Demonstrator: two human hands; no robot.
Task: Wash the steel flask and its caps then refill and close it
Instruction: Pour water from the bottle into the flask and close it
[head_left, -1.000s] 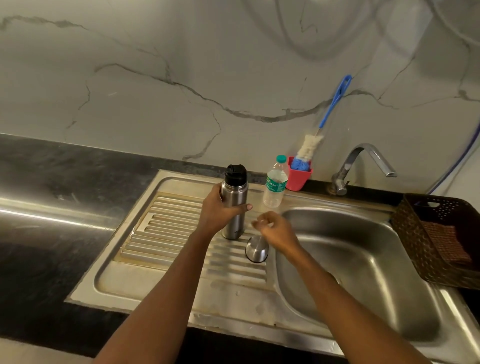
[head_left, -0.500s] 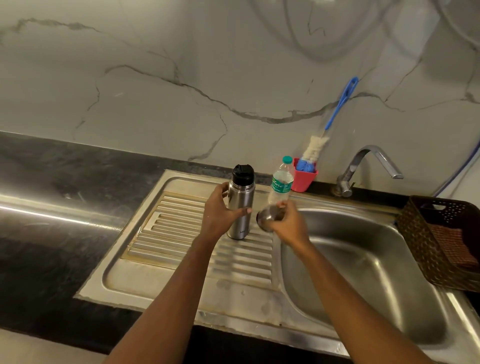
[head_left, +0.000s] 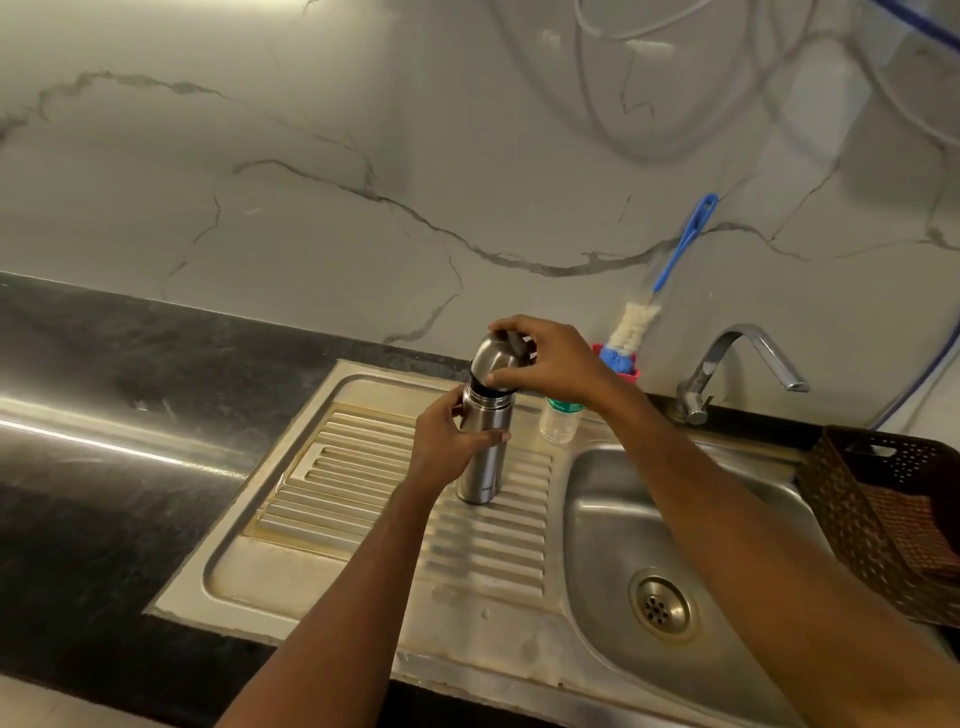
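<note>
The steel flask (head_left: 483, 457) stands upright on the ribbed drainboard (head_left: 363, 499) of the sink. My left hand (head_left: 447, 447) is wrapped around its middle from the left. My right hand (head_left: 545, 364) holds the rounded steel outer cap (head_left: 493, 364) tilted over the flask's top, its rim resting on the neck. The black inner cap is mostly hidden under the steel cap. A clear plastic water bottle (head_left: 560, 418) stands just behind the flask, partly hidden by my right wrist.
The sink basin (head_left: 623, 545) with its drain lies to the right, with the tap (head_left: 737, 358) behind it. A red holder (head_left: 623, 364) with a blue-handled bottle brush (head_left: 675, 260) leans on the marble wall. A brown basket (head_left: 883, 509) sits at far right. Black countertop (head_left: 104, 441) extends left.
My right hand has lifted the steel cap from the drainboard up onto the flask's top. My left hand has stayed on the flask. The camera has moved closer.
</note>
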